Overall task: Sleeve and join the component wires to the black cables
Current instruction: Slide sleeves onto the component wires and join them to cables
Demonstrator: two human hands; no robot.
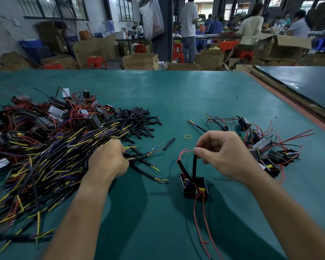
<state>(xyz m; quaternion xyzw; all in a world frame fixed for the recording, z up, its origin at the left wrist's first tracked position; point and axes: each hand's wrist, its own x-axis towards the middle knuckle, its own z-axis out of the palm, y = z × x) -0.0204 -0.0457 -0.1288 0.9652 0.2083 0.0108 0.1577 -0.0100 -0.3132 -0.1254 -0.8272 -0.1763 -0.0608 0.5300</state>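
A black box-shaped component with red wires stands on the green table in front of me. Two black sleeves rise from it; my right hand pinches the top of the upright sleeve, with red wire ends sticking out beside its fingers. My left hand grips a black cable at the right edge of a big heap of black cables with yellow and blue cores. Loose black sleeves lie in a pile beyond that hand.
More components with red wires sit behind the cable heap. Several joined components lie at the right. A yellow rubber band and a single sleeve lie mid-table. People, boxes and red stools fill the background.
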